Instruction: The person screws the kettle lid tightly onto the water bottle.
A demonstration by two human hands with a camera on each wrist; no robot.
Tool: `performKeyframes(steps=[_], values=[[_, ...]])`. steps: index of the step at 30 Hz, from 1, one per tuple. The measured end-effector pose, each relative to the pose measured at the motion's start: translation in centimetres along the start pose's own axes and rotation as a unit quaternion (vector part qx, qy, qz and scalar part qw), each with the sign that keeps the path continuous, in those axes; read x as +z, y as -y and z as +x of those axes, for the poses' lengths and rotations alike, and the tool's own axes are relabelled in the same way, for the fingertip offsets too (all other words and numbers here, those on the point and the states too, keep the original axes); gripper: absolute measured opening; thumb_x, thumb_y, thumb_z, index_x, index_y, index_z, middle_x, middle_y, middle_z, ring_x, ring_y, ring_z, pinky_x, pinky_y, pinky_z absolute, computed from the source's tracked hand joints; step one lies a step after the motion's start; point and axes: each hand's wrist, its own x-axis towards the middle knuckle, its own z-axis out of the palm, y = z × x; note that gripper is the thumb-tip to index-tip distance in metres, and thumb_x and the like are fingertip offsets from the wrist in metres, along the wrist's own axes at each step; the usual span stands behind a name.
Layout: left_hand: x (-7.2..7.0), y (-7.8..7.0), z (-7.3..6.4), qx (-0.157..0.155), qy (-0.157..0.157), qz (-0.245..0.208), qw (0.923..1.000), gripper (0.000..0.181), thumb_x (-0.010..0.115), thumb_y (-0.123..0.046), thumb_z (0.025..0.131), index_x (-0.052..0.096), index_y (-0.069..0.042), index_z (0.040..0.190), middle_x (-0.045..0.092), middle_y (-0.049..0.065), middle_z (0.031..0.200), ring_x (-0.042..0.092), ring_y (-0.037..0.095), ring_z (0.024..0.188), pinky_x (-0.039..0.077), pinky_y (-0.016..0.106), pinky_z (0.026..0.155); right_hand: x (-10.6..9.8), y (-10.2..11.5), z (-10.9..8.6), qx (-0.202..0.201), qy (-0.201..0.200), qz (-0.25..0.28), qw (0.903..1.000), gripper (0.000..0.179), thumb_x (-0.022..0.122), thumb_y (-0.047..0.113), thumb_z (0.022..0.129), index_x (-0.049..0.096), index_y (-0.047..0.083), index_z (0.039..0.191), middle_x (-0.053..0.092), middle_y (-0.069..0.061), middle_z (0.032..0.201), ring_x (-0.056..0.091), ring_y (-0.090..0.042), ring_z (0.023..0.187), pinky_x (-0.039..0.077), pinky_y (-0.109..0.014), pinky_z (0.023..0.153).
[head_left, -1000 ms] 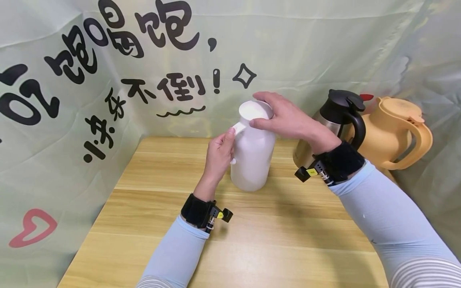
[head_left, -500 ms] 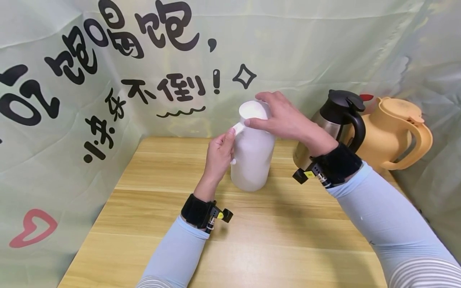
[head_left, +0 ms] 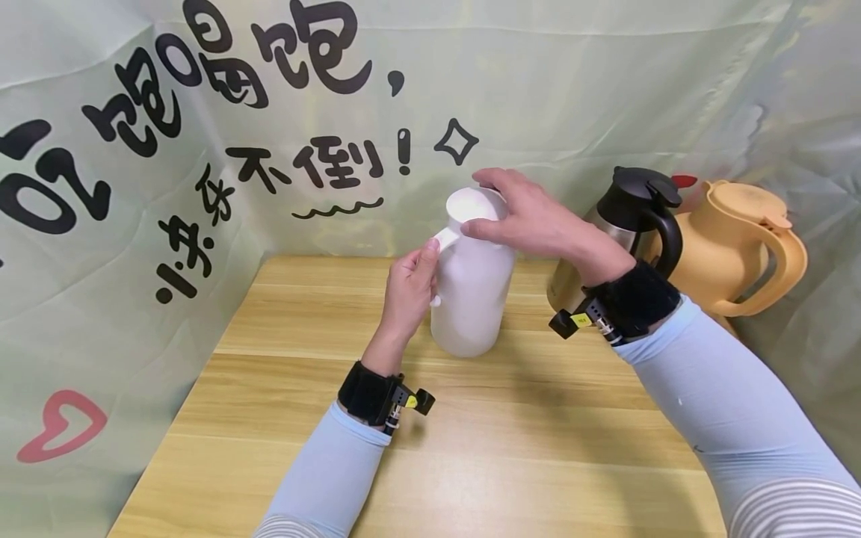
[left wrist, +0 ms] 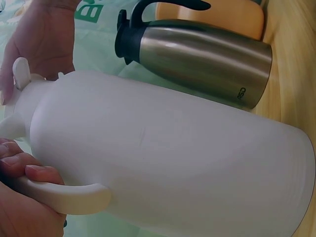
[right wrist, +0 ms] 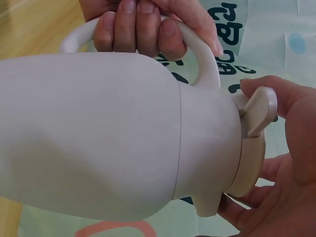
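Observation:
A white thermos jug [head_left: 471, 299] stands upright on the wooden table. My left hand [head_left: 406, 290] grips its handle [right wrist: 203, 57], with the fingers curled through the loop in the right wrist view. Round the rim of the jug's lid [head_left: 471, 205], my right hand [head_left: 534, 220] spreads thumb and fingers on opposite sides and holds it. A small raised tab [right wrist: 261, 111] on the lid shows close to that thumb in the right wrist view. The spout [right wrist: 207, 203] lies on the side opposite the handle. Some right fingertips are hidden behind the lid.
To the right stand a steel thermos jug [left wrist: 202, 64] with a black top and an orange-yellow jug [head_left: 720, 254], close together. My right wrist is near the steel one. A pale printed cloth [head_left: 572, 90] hangs behind and beside the table [head_left: 303, 403].
At the lid, my right hand swung slightly left half a second ago and is now back right, near where it was a second ago. The left hand and jug stay put.

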Motion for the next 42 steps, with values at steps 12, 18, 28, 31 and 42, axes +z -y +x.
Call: performKeyframes(steps=[12,18,28,31,42], values=[[-0.03,0.00,0.06,0.002,0.004,-0.003,1.0000,0.050,0.055,-0.043,0.108,0.047,-0.016,0.066,0.037,-0.007,0.056,0.037,0.012,0.051,0.030,0.024,0.050,0.41,0.06,0.15,0.010,-0.023,-0.010,0.9996,0.088,0.072,0.057,0.093,0.040,0.009,0.160,0.044,-0.020,0.152,0.048,-0.035,0.131,0.047,-0.057,0.106],[-0.04,-0.06,0.09,0.003,0.004,-0.004,1.0000,0.051,0.054,-0.043,0.108,0.046,-0.017,0.066,0.037,-0.007,0.056,0.037,0.011,0.051,0.030,0.024,0.050,0.41,0.11,0.18,0.006,-0.022,-0.016,0.9996,0.085,0.072,0.055,0.094,0.041,0.008,0.159,0.044,-0.021,0.151,0.048,-0.036,0.130,0.048,-0.057,0.105],[-0.10,-0.04,0.05,-0.001,0.008,-0.004,1.0000,0.050,0.055,-0.044,0.108,0.047,-0.016,0.067,0.037,-0.006,0.056,0.037,0.012,0.052,0.030,0.024,0.050,-0.01,0.15,0.56,-0.034,0.000,-0.019,0.9992,0.079,0.069,0.042,0.097,0.039,0.007,0.161,0.047,-0.016,0.160,0.048,-0.035,0.140,0.042,-0.055,0.116],[-0.13,-0.07,0.01,-0.002,0.009,-0.004,1.0000,0.051,0.055,-0.043,0.108,0.046,-0.016,0.067,0.037,-0.006,0.056,0.036,0.012,0.051,0.030,0.025,0.050,-0.08,0.26,0.60,-0.028,-0.001,-0.018,0.9994,0.080,0.070,0.043,0.096,0.039,0.007,0.160,0.049,-0.015,0.158,0.051,-0.034,0.137,0.045,-0.054,0.114],[-0.02,-0.31,-0.19,0.002,0.003,-0.011,0.9999,0.052,0.058,-0.038,0.109,0.045,-0.015,0.064,0.038,-0.006,0.055,0.038,0.012,0.050,0.031,0.024,0.049,0.36,0.33,0.69,-0.007,-0.031,-0.051,0.9982,0.083,0.070,0.054,0.094,0.045,0.006,0.156,0.052,-0.023,0.150,0.051,-0.038,0.131,0.048,-0.056,0.106]])
